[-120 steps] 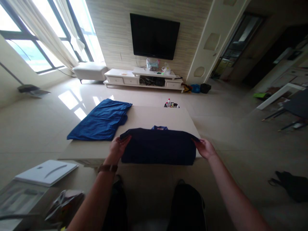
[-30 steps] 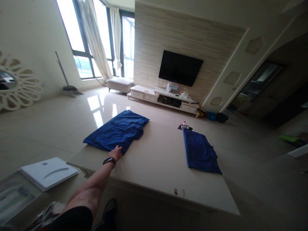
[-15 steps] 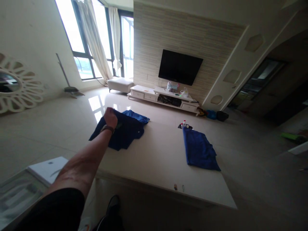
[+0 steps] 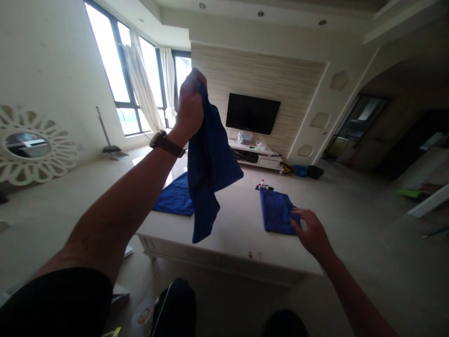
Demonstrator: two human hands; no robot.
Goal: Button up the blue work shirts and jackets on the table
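Observation:
My left hand point(image 4: 191, 105) is raised above the table, its fingers closed round the top of a dark blue shirt point(image 4: 215, 154). The shirt hangs down in loose folds, its lower corner over the tabletop point(image 4: 235, 220). Behind it, a second blue cloth item point(image 4: 173, 199) lies flat at the table's left end, partly covered from view. My right hand point(image 4: 312, 234) has its fingers apart at the near right edge of a folded blue garment point(image 4: 275, 210) on the right side. Whether the fingertips touch that cloth I cannot tell.
Two small objects point(image 4: 250, 255) lie by the table's near edge. A bottle with a red cap point(image 4: 262, 184) stands beyond the folded garment. Below me are my knees point(image 4: 175, 306) and a round clear container point(image 4: 142, 316) on the floor. A TV stand point(image 4: 268, 161) is against the far wall.
My left hand has lifted the shirt off the table, up and to the right. My right hand has come into view beside the folded garment. The camera has tilted upward.

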